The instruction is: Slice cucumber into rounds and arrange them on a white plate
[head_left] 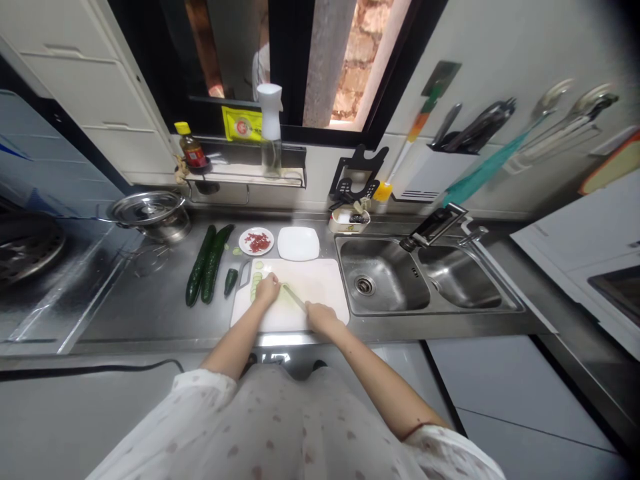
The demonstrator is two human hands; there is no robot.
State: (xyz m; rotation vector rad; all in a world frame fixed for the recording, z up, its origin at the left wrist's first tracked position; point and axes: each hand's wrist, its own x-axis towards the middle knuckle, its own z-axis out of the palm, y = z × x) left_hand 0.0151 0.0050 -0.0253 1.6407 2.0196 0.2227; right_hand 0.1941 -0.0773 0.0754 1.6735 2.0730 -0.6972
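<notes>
My right hand (pixel 323 319) is wrapped round the handle of a kitchen knife (pixel 296 298), its blade pointing up and left across the white cutting board (pixel 325 287). At the blade's tip is my left hand (pixel 268 288), fingers curled together; what they hold, if anything, is too small to make out. Pale green cucumber slices (pixel 256 277) lie in a row along the board's left side, partly behind my left hand. Some thin green pieces (pixel 286 287) show by the blade. A short cucumber end (pixel 231 282) sits just left of the board, beyond it two whole cucumbers (pixel 206 267).
Behind the board stand a small plate of chopped red pieces (pixel 257 241) and a white square plate (pixel 299 244). A double sink (pixel 385 273) with a faucet (pixel 433 227) is on the right. A lidded steel pot (pixel 150 210) stands at the back left, under a wall rack (pixel 245 175).
</notes>
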